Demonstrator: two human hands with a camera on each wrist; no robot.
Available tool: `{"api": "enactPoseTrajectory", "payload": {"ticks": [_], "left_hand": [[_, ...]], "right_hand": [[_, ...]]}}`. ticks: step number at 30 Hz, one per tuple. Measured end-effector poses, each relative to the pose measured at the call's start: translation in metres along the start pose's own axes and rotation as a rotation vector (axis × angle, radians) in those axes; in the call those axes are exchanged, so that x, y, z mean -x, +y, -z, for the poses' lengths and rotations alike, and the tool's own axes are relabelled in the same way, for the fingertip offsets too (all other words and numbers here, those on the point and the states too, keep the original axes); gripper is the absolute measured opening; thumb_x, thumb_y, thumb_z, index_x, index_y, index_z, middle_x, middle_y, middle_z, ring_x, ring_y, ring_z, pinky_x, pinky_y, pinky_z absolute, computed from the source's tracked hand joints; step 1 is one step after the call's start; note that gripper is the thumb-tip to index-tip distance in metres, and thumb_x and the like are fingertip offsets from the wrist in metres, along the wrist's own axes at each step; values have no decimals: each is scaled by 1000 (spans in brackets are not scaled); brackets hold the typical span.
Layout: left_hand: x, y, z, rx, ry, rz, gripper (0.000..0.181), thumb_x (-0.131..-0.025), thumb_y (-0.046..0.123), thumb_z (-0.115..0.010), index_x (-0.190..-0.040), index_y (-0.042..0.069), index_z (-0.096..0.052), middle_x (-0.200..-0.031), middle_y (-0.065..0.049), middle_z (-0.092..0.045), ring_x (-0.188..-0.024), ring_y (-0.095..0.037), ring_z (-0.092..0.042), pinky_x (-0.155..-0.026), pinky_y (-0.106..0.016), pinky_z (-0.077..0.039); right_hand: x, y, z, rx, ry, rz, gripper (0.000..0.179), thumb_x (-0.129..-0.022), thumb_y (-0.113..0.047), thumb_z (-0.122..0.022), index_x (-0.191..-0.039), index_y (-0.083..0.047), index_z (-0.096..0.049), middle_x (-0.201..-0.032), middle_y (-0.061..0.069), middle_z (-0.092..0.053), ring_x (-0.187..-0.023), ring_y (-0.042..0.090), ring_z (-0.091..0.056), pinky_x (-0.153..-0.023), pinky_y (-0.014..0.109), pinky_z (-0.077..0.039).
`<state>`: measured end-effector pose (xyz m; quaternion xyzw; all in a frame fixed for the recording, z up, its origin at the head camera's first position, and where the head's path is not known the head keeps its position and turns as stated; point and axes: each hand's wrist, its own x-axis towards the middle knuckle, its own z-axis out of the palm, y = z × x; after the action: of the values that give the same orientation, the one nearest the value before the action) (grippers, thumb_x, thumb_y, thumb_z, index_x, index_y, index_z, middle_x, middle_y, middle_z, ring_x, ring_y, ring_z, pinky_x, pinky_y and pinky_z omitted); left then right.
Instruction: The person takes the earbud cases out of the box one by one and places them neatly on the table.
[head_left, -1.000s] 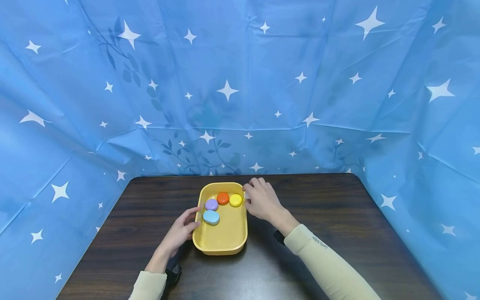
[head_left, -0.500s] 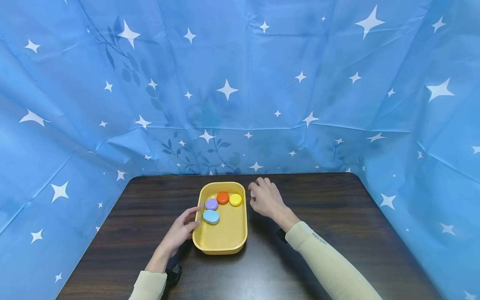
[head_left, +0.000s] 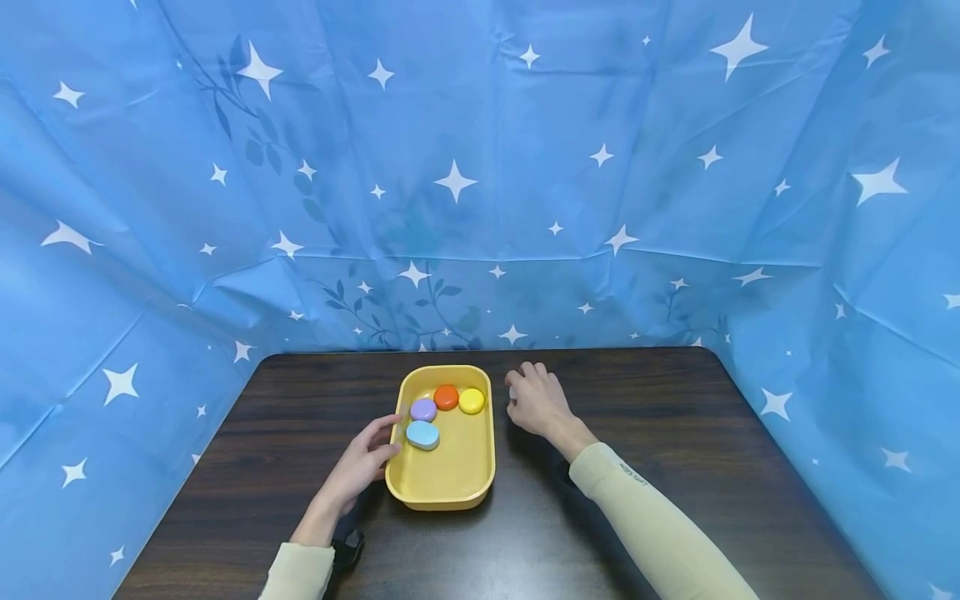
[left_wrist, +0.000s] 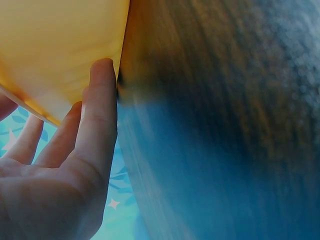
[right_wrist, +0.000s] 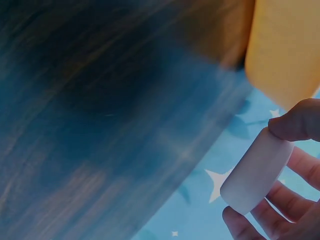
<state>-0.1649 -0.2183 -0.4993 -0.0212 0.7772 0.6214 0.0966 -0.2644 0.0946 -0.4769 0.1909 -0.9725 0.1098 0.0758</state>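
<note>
A yellow tray [head_left: 459,467] sits on the table. Inside it lie a light blue rounded piece [head_left: 423,435], a purple one [head_left: 423,409], an orange-red one [head_left: 446,397] and a yellow one [head_left: 471,401]. At the tray's left wall my left hand [head_left: 360,458] grips the rim, some fingers over it and others against the outer wall [left_wrist: 55,50]. My right hand [head_left: 538,403] is just right of the tray, apart from it. Between thumb and fingers it holds a thick, white rounded piece [right_wrist: 257,170], which the hand mostly hides in the head view.
A dark wood-grain table [head_left: 637,433] carries the tray near its far edge. Behind and at both sides hangs a blue curtain [head_left: 480,208] with white stars.
My right hand has moved from the tray's right rim a little to the right, still holding the white piece. The left hand and the tray have stayed put.
</note>
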Motion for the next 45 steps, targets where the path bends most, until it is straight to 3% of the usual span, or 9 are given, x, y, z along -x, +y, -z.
{"api": "enactPoseTrajectory", "payload": {"ticks": [26, 45], "left_hand": [[3, -1, -1, 21, -4, -9, 50, -103, 13, -58, -151, 13, -46, -148, -21, -47, -126, -37, -57, -89, -49, -57], [1, 1, 1, 14, -5, -9, 51, -102, 14, -59, -151, 13, -46, -147, -19, -49, -123, -35, -59, -89, -49, -57]], "right_hand": [[2, 14, -27, 14, -131, -54, 27, -89, -16, -72, -116, -10, -69, -110, 10, -59, -95, 28, -47, -84, 45, -47], [2, 18, -18, -26, -121, -29, 22, -95, -18, -66, -116, -10, -69, -112, 10, -60, -99, 28, -50, -89, 46, -50]]}}
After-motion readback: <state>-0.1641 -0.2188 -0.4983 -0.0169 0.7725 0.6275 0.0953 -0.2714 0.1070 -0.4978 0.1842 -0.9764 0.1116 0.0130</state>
